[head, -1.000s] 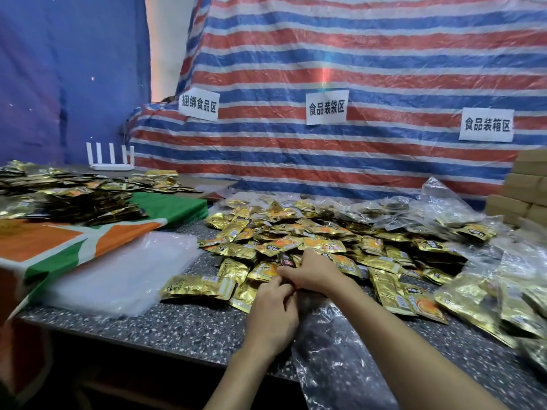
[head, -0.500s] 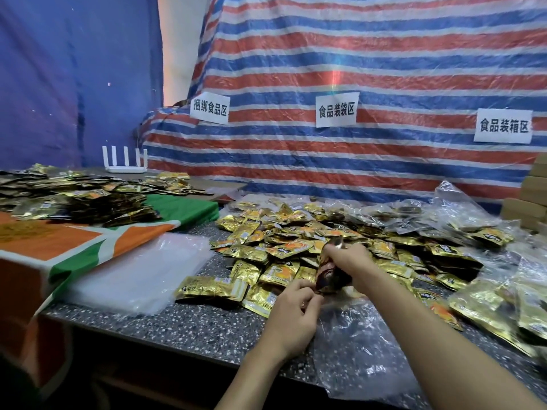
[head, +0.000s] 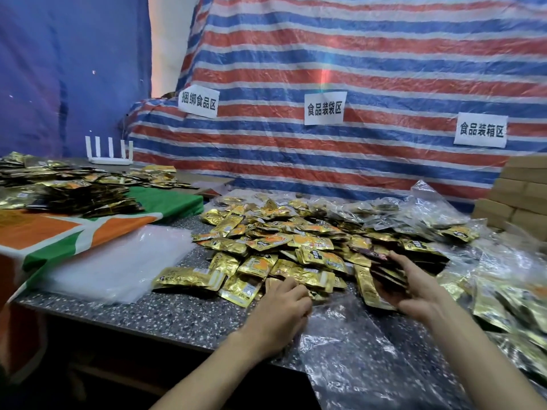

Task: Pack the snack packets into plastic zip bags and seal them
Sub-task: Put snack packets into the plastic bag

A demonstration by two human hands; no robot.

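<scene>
**Putting snacks in the bag**

The speckled table (head: 165, 315) holds a big heap of shiny gold snack packets (head: 284, 241) in the middle. At the right side lie filled bags (head: 503, 291), and at the left is a flat stack of empty bags (head: 112, 267).

One clear zip bag (head: 349, 359) lies flat at the near edge of the table, between the two arms. It looks thin, soft and slippery, so it will flop and slide. The best place to hold it is the top edge by the zip, to keep the mouth wide.

The left hand (head: 281, 312) rests where the bag's top meets the heap. Its fingers are bent down, but I cannot tell if they pinch the bag.

The right hand (head: 420, 291) curls its fingers round a small bunch of packets (head: 384, 279), just above the bag. The packets look light, flat and smooth, so a bunch can slip apart. A firm hold across the middle seems safest.
</scene>
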